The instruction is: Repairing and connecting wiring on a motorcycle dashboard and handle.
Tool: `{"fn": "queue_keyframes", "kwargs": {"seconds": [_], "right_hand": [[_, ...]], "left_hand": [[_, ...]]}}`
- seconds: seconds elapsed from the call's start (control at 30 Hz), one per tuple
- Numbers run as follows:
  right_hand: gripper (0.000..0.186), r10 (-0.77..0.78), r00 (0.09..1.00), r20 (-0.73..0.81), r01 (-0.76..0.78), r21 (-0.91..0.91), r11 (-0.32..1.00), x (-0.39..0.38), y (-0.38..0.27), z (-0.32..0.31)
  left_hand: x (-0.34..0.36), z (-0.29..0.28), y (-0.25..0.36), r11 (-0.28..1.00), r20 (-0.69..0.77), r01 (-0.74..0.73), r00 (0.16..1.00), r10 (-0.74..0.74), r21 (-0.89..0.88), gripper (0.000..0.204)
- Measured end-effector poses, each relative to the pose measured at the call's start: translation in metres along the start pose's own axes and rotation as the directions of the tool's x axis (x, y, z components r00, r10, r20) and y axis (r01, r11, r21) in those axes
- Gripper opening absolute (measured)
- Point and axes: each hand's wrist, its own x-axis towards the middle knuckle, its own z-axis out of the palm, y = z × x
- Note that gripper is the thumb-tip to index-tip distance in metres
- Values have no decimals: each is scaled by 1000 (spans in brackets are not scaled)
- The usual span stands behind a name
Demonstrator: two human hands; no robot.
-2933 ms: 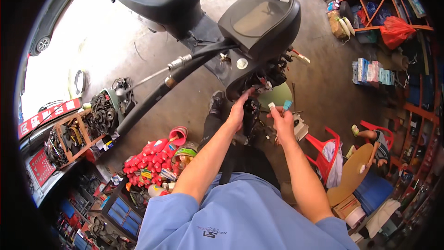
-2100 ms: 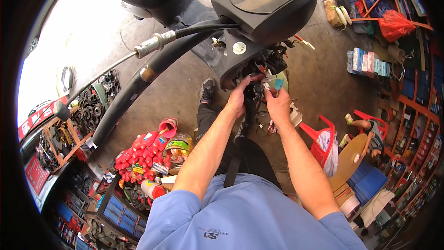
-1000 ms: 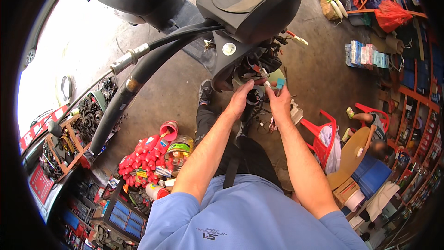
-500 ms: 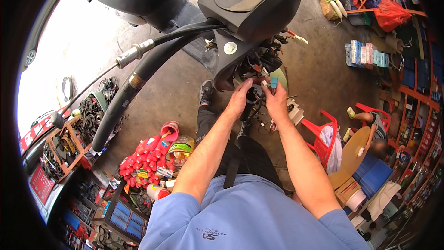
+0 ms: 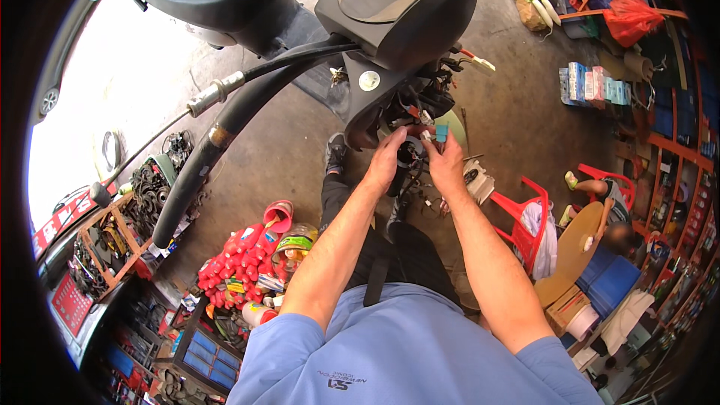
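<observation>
In front of me is a dark scooter front point(image 5: 397, 11) with its steering column laid open and bundled wires point(image 5: 431, 90) hanging out. Just below those wires, both my hands are close together. My right hand point(image 5: 448, 167) is closed, with a teal plug connector point(image 5: 442, 132) sticking up from its fingertips. A small white connector point(image 5: 427, 136) shows between the two hands, beside the right thumb. My left hand point(image 5: 385, 161) has its fingers bent inward toward that spot; what they grip is mostly hidden. A black tube-like part point(image 5: 409, 154) stands below, between the hands.
A black handlebar grip point(image 5: 187, 187) and cable stretch across the left. Red bottles point(image 5: 229, 266) are heaped at lower left. At right are a red plastic chair point(image 5: 531, 225), a round wooden board point(image 5: 577, 251) and a person seated low. Shelving point(image 5: 686, 202) lines the right side.
The view has shifted slightly, so the scooter front sits a little further left and up. My hands keep nearly the same pose around the connectors.
</observation>
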Motion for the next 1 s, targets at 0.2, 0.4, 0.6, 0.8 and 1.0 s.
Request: {"fn": "queue_keyframes", "kwargs": {"seconds": [0.2,0.4,0.6,0.8,1.0], "right_hand": [[30,89,995,53,-100,271,957,-3,10,1],[28,268,956,117,-289,246,925,-15,10,-12],[28,374,917,138,-383,564,732,-17,20,-19],[27,371,928,33,-319,585,745,-16,32,-25],[28,346,934,85,-322,618,717,-14,17,-35]], "left_hand": [[-5,-10,-10,996,-108,80,991,-84,-40,46],[-13,-23,-18,994,-111,108,988,-108,-5,49],[-27,-24,-19,988,-170,133,975,-145,-79,50],[-26,-19,-15,998,-165,57,984,-62,-35,53],[-15,-11,0,998,-173,-32,985,23,-53,51]]}}
